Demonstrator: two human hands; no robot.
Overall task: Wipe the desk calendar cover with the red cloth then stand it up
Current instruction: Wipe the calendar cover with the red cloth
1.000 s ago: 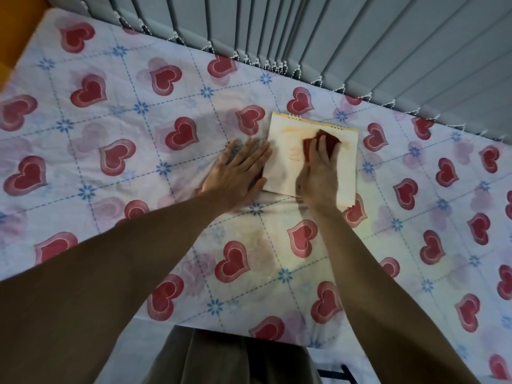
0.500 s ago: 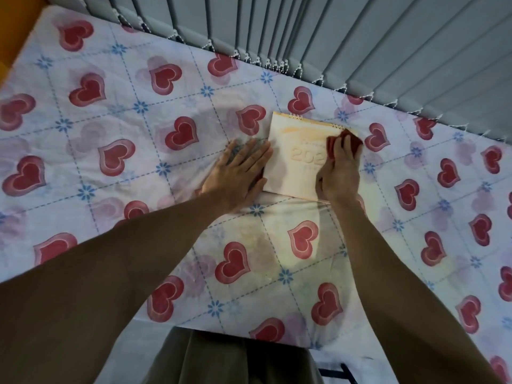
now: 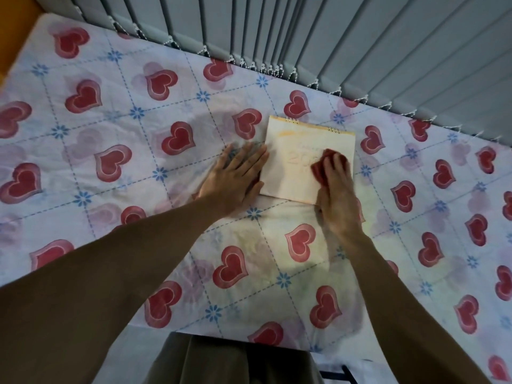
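A pale desk calendar (image 3: pixel 291 162) lies flat on the heart-print sheet (image 3: pixel 110 120), its wire rings along the far edge and faint year digits on the cover. My right hand (image 3: pixel 336 198) presses the red cloth (image 3: pixel 321 169) onto the right half of the cover, fingers lying over the cloth. My left hand (image 3: pixel 235 180) rests flat, fingers spread, on the sheet against the calendar's left edge, fingertips touching that edge. My right hand hides the near right corner of the calendar.
Grey vertical blinds (image 3: pixel 332 37) with beaded chains hang right behind the far edge of the surface. An orange wall (image 3: pixel 13 29) borders the far left. The near edge of the sheet ends just above my lap (image 3: pixel 227 361).
My right hand has slid the red cloth across the cover: first near the middle top, then to the far right corner, now lower on the right half. My left hand has stayed put.
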